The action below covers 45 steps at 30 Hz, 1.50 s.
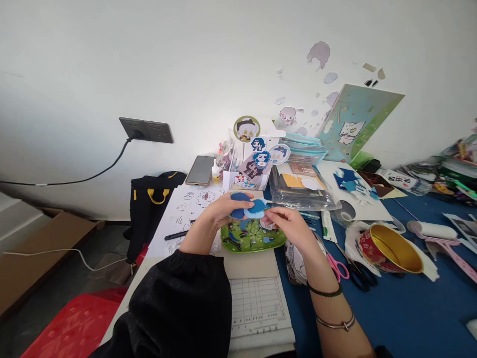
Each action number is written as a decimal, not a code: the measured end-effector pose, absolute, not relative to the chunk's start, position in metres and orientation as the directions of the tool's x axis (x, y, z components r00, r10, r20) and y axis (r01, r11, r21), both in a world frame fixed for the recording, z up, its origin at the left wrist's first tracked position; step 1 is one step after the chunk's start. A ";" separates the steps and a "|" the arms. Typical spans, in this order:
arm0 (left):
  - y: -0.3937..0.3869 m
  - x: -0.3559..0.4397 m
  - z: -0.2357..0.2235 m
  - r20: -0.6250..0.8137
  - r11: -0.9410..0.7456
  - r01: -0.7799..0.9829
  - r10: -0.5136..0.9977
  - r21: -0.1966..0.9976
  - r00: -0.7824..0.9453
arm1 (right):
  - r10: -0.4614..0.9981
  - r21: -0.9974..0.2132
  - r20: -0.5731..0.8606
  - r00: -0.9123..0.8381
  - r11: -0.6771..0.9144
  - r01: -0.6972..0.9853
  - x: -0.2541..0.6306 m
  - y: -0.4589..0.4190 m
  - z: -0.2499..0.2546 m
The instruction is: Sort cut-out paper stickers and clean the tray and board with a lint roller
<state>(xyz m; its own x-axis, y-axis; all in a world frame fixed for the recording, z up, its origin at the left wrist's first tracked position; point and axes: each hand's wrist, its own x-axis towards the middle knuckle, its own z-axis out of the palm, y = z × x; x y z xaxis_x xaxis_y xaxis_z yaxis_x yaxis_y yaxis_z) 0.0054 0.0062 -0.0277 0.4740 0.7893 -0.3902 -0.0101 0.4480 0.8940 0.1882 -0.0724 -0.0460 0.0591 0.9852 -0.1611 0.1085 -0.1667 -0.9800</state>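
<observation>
Centrally, two bare hands meet over a green tray (257,248) of small cut pieces. The left hand (220,209), its forearm in a black sleeve (179,303), is closed on overlapping blue rounded pieces: a dark blue piece (238,214) beneath the thumb and a lighter blue piece (255,207) beside it, both at the centre of the frame. The right hand (288,223) has thumb and forefinger drawn nearly together at the right edge of the lighter piece; whether they grip it cannot be told. A dark band (326,292) and a metal bracelet (335,325) encircle the right forearm, lower right of centre. Left of the tray lie printed line drawings (182,206) and a black pen (176,235); above the drawings, a phone (200,170) lies near a small bottle (215,173). Right of the right forearm are pink-handled scissors (340,266). Farther right, a red container (404,250) with a gold interior lies tilted on the blue surface (417,311). Below the tray, a ruled sheet (257,303) occupies the lower centre.
</observation>
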 end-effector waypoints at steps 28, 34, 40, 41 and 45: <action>-0.014 0.048 -0.024 -0.416 0.591 -0.527 0.806 0.611 0.422 | 0.940 -0.939 -0.161 0.301 -0.052 -0.340 0.181 -0.069 -0.043; -0.025 0.066 -0.034 -0.290 0.538 -0.633 0.840 0.556 0.458 | 0.931 -0.958 -0.145 0.334 -0.048 -0.282 0.178 -0.070 -0.039; -0.032 0.074 -0.043 -0.156 0.465 -0.702 0.875 0.539 0.459 | 0.932 -0.978 -0.135 0.337 -0.071 -0.195 0.177 -0.071 -0.038; -0.033 0.075 -0.044 -0.159 0.454 -0.705 0.882 0.545 0.445 | 0.930 -0.981 -0.132 0.343 -0.072 -0.182 0.177 -0.071 -0.037; -0.038 0.078 -0.043 -0.182 0.418 -0.714 0.904 0.562 0.387 | 0.925 -0.983 -0.134 0.357 -0.079 -0.165 0.175 -0.072 -0.037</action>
